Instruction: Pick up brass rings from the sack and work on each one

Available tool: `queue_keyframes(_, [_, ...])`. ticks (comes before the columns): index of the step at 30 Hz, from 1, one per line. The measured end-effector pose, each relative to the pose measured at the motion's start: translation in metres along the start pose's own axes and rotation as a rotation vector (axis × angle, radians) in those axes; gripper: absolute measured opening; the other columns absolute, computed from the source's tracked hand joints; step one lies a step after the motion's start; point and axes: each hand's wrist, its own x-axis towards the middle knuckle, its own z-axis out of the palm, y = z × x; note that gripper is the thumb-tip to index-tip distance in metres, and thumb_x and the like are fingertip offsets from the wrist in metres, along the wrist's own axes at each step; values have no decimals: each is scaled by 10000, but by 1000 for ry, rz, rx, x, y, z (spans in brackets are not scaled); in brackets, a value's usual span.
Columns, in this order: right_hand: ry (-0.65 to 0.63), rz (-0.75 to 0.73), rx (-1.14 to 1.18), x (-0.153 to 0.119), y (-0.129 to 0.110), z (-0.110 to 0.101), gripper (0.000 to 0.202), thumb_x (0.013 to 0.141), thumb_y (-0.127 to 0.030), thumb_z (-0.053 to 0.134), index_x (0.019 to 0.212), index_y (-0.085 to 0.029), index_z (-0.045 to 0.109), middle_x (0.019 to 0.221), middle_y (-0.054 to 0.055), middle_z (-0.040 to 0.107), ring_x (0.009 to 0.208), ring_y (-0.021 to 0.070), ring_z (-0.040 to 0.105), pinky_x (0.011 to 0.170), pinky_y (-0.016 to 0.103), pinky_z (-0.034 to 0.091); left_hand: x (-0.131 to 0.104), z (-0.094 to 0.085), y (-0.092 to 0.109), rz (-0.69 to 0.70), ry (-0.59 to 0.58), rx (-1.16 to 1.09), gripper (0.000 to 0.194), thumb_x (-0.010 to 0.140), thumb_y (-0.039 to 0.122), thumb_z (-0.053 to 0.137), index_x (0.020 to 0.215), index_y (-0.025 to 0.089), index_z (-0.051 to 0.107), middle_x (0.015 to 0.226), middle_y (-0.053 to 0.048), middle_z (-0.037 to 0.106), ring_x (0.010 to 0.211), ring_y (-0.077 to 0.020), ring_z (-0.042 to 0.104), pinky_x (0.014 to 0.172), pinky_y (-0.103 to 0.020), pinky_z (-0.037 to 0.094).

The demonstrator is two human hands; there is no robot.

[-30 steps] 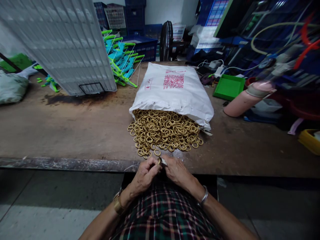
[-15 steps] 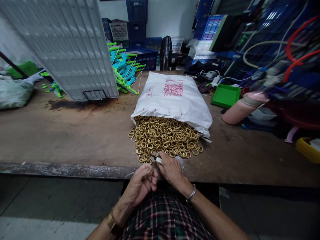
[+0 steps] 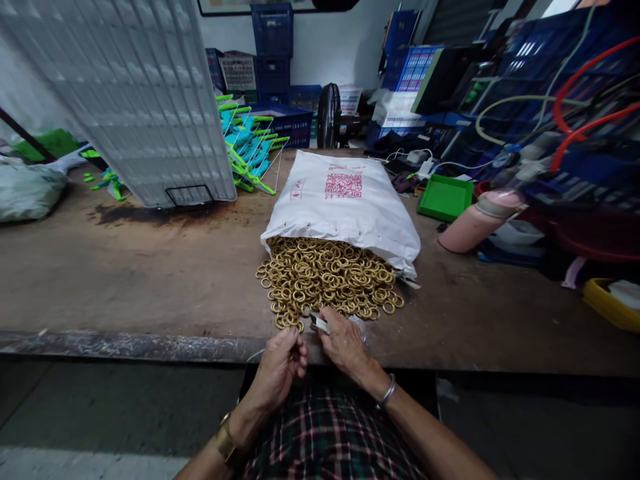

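Note:
Gold-coloured rings spill in a heap from the mouth of a white sack lying on the table. At the table's front edge, my left hand is closed in a pinch; what its fingers hold is too small to make out. A thin pale strip sticks out beside it. Just right of it, my right hand is closed around a small tool with a whitish body and a dark end. The tool's end points at the near edge of the ring heap. Its kind does not show clearly.
A tall ribbed translucent panel stands on the left of the table, before green and turquoise plastic parts. To the right are a green tray, a pink bottle and a yellow container. A black fan stands behind.
My left hand has turned and drawn its fingers together a little, moving slightly left. My right hand keeps hold of the small tool. The view has tilted up slightly.

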Motion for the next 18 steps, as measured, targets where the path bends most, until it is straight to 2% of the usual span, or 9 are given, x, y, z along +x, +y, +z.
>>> queue_keyframes(3, [-13,87,189,3,1,-6,67,751,-187,440,735,-187,506,664,-6,543,610,121,471,582,235,311,1,2,2,98,18,226,266,755,418,563,848,173,521,598,38,522,442,-68,433,370,-159,314])
queue_keyframes(6, [-93,224,502,5,-2,-13,79,691,-238,497,635,-185,482,570,-46,470,549,95,425,531,214,314,3,4,5,189,-5,407,294,769,363,551,996,178,531,644,33,542,441,-61,408,403,-169,319])
queue_keyframes(8, [-195,337,741,4,-6,-18,101,668,-267,517,632,-192,460,491,-82,383,447,69,349,445,199,271,3,6,7,277,-43,519,273,781,314,539,1012,171,566,694,5,580,523,-84,471,505,-196,386])
queue_keyframes(10, [-305,455,954,2,-9,-22,131,658,-293,529,669,-205,434,447,-115,305,357,44,233,368,188,188,3,9,7,373,-90,604,229,778,277,544,966,169,618,792,-36,631,690,-134,550,673,-244,432])
queue_keyframes(12, [-384,531,1098,-1,-12,-25,165,637,-287,544,708,-211,416,453,-126,328,321,26,175,332,179,130,3,11,7,436,-126,642,197,773,262,552,919,172,649,878,-59,654,811,-175,574,775,-282,424])
queue_keyframes(15, [-437,560,1171,-4,-13,-26,193,634,-285,550,752,-210,416,508,-109,437,308,13,187,314,166,116,2,11,5,438,-127,661,179,782,275,546,885,172,650,823,-58,665,764,-178,590,735,-285,433])
queue_keyframes(18, [-386,529,1107,-6,-12,-23,203,711,-390,500,761,-204,436,517,-95,450,305,20,191,310,174,123,2,10,4,420,-78,690,162,792,301,538,793,167,630,729,-40,657,676,-155,575,664,-260,427])
